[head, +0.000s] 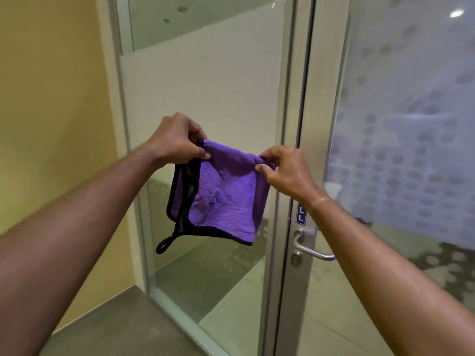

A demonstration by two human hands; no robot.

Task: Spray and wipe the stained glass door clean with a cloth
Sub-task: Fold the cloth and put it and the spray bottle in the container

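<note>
A: Cloth (226,191) status? Purple, folded, hanging in front of the glass door (205,98), not touching it.
B: Left hand (177,140) and right hand (285,168) each pinch a top corner. Likely refolding before wiping.
A: Next: press cloth flat against the stains (180,11), high up on the pane. No spray bottle visible.

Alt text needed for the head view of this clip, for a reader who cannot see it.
Both hands, left and right, pinch the top edge of a folded purple cloth held up before a glass door. Brown stains mark the upper pane; a metal handle sits lower right.
</note>
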